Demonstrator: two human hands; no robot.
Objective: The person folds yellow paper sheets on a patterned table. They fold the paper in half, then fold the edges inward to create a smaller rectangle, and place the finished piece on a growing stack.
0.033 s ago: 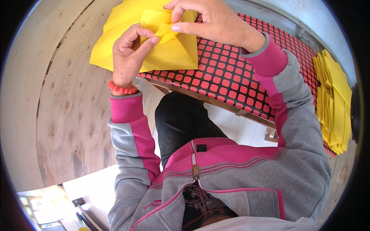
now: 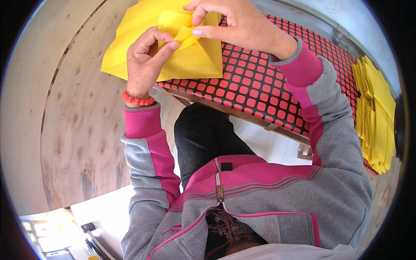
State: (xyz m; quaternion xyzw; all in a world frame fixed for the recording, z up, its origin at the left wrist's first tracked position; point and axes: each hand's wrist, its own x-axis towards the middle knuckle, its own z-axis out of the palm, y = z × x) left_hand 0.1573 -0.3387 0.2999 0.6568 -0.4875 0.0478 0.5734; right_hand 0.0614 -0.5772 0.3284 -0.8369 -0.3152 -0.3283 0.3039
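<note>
A yellow bag [image 2: 190, 65] of thin, cloth-like material lies at the top left, partly spread on the patterned table and reaching past its left end. Its near edge makes a creased, angular shape. A narrow folded strip [image 2: 187, 38] of the same yellow material rises from the middle. My left hand [image 2: 145, 58], with a red bead bracelet at the wrist, pinches the strip's lower end between thumb and forefinger. From the right comes my right hand [image 2: 238, 26], its thumb and bent forefinger closed at the strip's upper end. The far fingers are cut off by the picture's edge.
Under the bag is a table [image 2: 251, 82] with a red-and-black checked cover. At its right end sits a stack of folded yellow pieces [image 2: 375, 117]. A wooden board surface [image 2: 82, 130] fills the left side. My dark-trousered leg [image 2: 208, 134] is by the table's front edge.
</note>
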